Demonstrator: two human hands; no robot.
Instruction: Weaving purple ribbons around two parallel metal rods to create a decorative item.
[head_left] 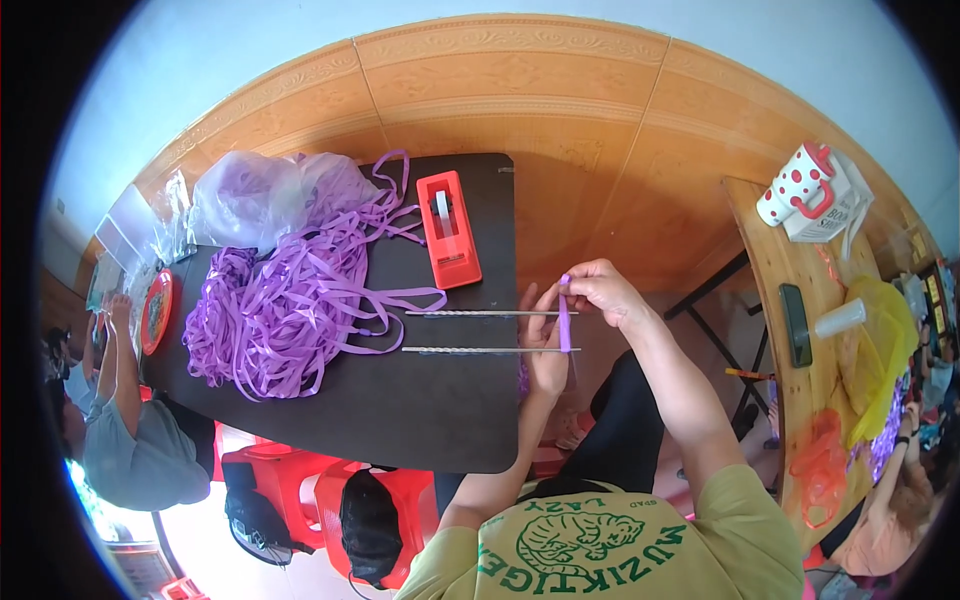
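Two thin twisted metal rods (455, 350) lie side by side on the dark table and jut past its right edge. A flat purple ribbon (564, 325) spans their free ends. My right hand (605, 291) pinches the ribbon's upper end between thumb and fingers, just beyond the upper rod. Behind the rods, my left hand (545, 360) reaches up, its fingertips meeting the ribbon near the right fingers. The rods partly cover that hand, so its exact grip is hard to see. A big tangled heap of purple ribbon (285, 320) covers the table's left part, with loops reaching the rods.
A red tape dispenser (450, 230) stands near the back of the dark table (450, 410). Behind the heap sits a clear plastic bag (240, 195); a red plate (157, 312) is farther left. Red stools (325, 510) stand below. A wooden table (765, 300) at right bears a phone (795, 325) and dotted cup (795, 185). Other people sit at both sides.
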